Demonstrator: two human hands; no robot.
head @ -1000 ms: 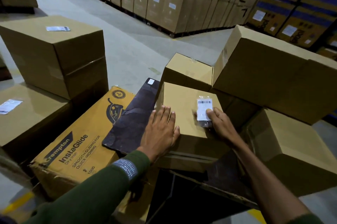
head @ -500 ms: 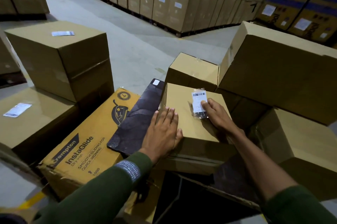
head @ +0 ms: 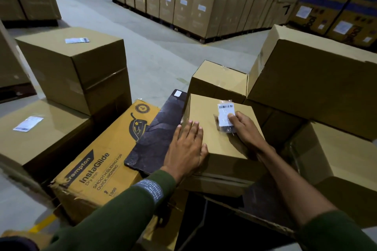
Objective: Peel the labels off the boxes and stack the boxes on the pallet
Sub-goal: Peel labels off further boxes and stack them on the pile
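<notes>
On top of small box [head: 220, 138], my left hand [head: 186, 148] lies flat, fingers spread, pressing down. Right hand [head: 244, 126] pinches label [head: 225, 115], thumb on it. Label looks partly lifted, not off yet. Two boxes at left have labels too: top one [head: 77, 40], low one [head: 28, 123]. So lots left, I think. No pallet in sight, stacking not started. All boxes taped closed, cannot tell what is inside. Yellow box [head: 98, 167] shows iron picture.
</notes>
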